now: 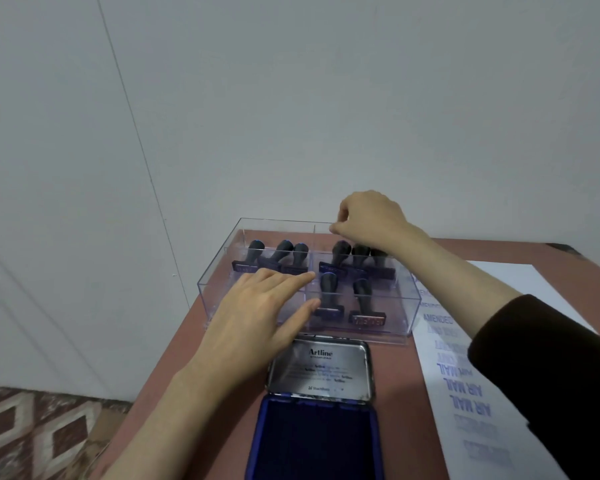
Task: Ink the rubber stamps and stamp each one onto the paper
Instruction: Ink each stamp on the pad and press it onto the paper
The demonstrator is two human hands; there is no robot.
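A clear plastic box with dividers stands at the table's far edge and holds several black-handled rubber stamps. My left hand lies flat against the box's front left, fingers spread, holding nothing. My right hand hovers over the back right compartment with fingers pinched together above the stamp handles; nothing shows in its grip. In front of the box the blue ink pad lies with its metal lid flipped up. The white paper, printed with blue stamp marks, lies to the right, partly under my right sleeve.
The reddish-brown table ends at a white wall just behind the box. Its left edge drops to a patterned floor. My dark right sleeve covers much of the paper's near part.
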